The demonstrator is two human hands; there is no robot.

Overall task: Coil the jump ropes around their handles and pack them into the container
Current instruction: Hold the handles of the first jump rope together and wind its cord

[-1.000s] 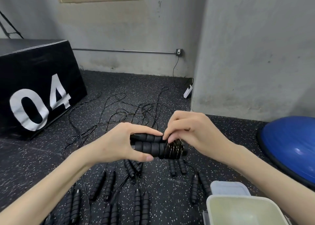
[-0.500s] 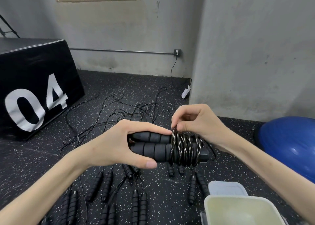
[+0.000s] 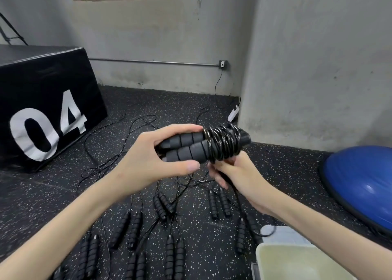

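We read one marking only: white "04" on the black box point(image 3: 42, 110), well left of the left hand point(image 3: 148, 163).

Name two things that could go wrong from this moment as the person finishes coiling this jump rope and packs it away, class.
1. The coil sits at the far end of the paired handles, beyond the left hand; it may slide off or loosen.
2. The right hand holds the cord's slack tail, which trails down among the jump ropes on the floor near the container; it may snag.
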